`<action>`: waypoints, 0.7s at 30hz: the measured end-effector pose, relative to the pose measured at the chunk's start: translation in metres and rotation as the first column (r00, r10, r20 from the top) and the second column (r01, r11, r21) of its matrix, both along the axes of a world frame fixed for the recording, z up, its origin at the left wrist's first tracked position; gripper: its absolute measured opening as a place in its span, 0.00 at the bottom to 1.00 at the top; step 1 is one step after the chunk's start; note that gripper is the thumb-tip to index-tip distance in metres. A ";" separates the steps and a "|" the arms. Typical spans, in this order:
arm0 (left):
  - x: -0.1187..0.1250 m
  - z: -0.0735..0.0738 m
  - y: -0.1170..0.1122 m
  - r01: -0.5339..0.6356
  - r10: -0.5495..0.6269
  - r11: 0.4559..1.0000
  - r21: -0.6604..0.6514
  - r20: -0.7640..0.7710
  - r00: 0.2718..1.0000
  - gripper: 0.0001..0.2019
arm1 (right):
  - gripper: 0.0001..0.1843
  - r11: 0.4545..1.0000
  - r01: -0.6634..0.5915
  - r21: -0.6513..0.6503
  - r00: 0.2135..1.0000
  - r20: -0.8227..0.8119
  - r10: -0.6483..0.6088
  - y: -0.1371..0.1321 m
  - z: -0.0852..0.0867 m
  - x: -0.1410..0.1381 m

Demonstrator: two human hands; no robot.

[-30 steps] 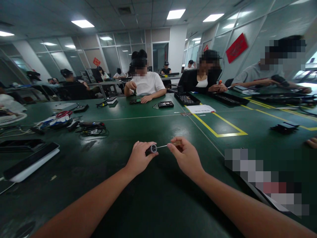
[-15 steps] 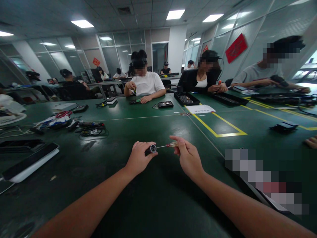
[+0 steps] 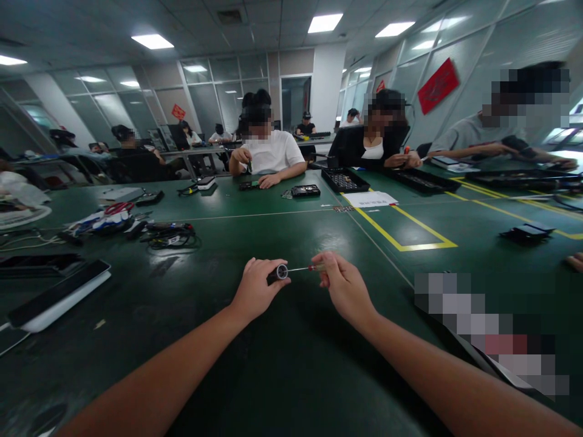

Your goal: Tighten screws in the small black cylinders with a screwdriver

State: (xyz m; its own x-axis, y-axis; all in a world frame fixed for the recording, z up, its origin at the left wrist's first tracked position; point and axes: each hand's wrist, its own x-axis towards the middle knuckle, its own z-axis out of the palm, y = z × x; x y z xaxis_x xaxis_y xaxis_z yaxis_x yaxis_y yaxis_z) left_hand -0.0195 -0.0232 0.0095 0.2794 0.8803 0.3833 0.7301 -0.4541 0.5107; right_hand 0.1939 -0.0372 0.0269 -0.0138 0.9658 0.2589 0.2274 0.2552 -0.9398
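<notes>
My left hand is closed around a small black cylindrical part whose round, light-rimmed end faces right. In my right hand is a screwdriver with a reddish, see-through handle, gripped between thumb and fingers. Its thin metal shaft points left, and the tip reaches the open end of the cylinder. How deep the tip sits inside, I cannot tell. Both hands are held over the green table.
Left lie a black-and-white device, a cable bundle and tangled wires. A partly blurred sheet lies right. Beyond are a white paper, black trays and a hard drive. Several people sit around.
The fingers of my right hand have shifted slightly around the screwdriver handle, the forefinger now more bent. My left hand and the cylinder stay in place. The view has moved a little.
</notes>
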 end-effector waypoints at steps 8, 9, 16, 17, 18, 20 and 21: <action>0.000 0.000 0.001 -0.019 0.019 1.000 0.015 -0.013 1.000 0.16 | 0.08 0.999 0.006 0.032 0.990 -0.143 -0.001 0.000 -0.003 -0.004; 0.000 -0.001 0.001 -0.020 0.021 1.000 0.017 -0.021 1.000 0.16 | 0.08 1.000 -0.003 0.031 0.987 -0.162 0.008 0.001 -0.003 -0.005; -0.001 0.000 0.001 0.006 0.000 0.998 0.064 -0.091 0.996 0.16 | 0.17 0.954 -0.082 -0.290 0.833 -0.546 -0.094 0.012 -0.006 -0.006; -0.001 0.000 0.001 -0.001 0.007 0.998 0.063 -0.092 0.996 0.16 | 0.17 0.946 -0.079 -0.315 0.814 -0.568 -0.121 0.013 -0.007 -0.005; -0.002 0.000 0.002 -0.010 0.015 0.998 0.057 -0.088 0.996 0.16 | 0.17 0.946 -0.062 -0.319 0.808 -0.572 -0.140 0.014 -0.008 -0.005; -0.002 0.000 0.002 -0.018 0.022 0.999 0.046 -0.076 0.997 0.16 | 0.15 0.962 -0.007 -0.273 0.817 -0.556 -0.152 0.014 -0.010 -0.005; -0.002 0.000 0.003 -0.018 0.021 0.999 0.045 -0.072 0.997 0.16 | 0.15 0.970 0.010 -0.243 0.827 -0.543 -0.145 0.013 -0.010 -0.006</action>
